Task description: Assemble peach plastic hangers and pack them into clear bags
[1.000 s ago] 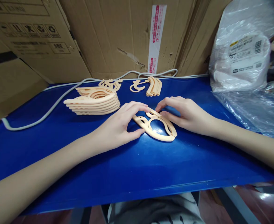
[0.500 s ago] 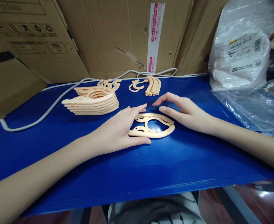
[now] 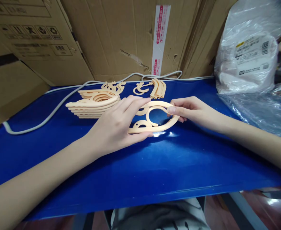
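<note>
A beige plastic folding hanger point(image 3: 163, 128), folded with its hook curled inside, is held just above the blue table by both hands. My left hand point(image 3: 117, 123) grips its left end, thumb along the near arm and fingers over the far one; that end is partly hidden under the palm. At the right end, my right hand point(image 3: 187, 110) pinches the hanger between thumb on top and fingers beneath. A stack of matching folded hangers point(image 3: 90, 107) lies behind my left hand, partly covered by it.
Loose hooks point(image 3: 141, 88) and several curved beige arms point(image 3: 158, 88) lie at the back of the blue table point(image 3: 140, 172). A white cable point(image 3: 49, 111) runs along the left and back. Cardboard boxes point(image 3: 121, 35) wall the rear; a plastic-wrapped package point(image 3: 248, 64) stands right.
My right hand has come down and closed on the hanger's right end. The hanger has been raised off the table, with my left hand closing round its left end.
</note>
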{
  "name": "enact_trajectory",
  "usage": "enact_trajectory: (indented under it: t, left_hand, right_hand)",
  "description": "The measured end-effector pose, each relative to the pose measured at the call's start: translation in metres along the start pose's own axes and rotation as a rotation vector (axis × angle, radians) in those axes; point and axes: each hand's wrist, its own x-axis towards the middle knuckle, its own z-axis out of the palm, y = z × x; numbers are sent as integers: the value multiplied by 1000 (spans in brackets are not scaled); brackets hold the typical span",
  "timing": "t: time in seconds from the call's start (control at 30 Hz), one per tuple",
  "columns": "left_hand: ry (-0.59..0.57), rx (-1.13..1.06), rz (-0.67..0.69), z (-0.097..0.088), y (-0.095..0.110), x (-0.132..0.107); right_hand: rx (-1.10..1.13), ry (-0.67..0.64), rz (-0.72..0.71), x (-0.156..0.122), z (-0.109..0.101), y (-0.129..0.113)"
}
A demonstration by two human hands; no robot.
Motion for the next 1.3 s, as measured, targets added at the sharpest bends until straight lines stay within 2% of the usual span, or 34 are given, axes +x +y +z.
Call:
enact_trajectory:
  t: [0.23,1.3]
  left_hand:
    - [-37,-3,-19,0,0,1]
    - [-53,30,17,1,0,2]
  right_hand:
    - [161,-57,33,2,0,8]
    - [171,-62,40,1,3,7]
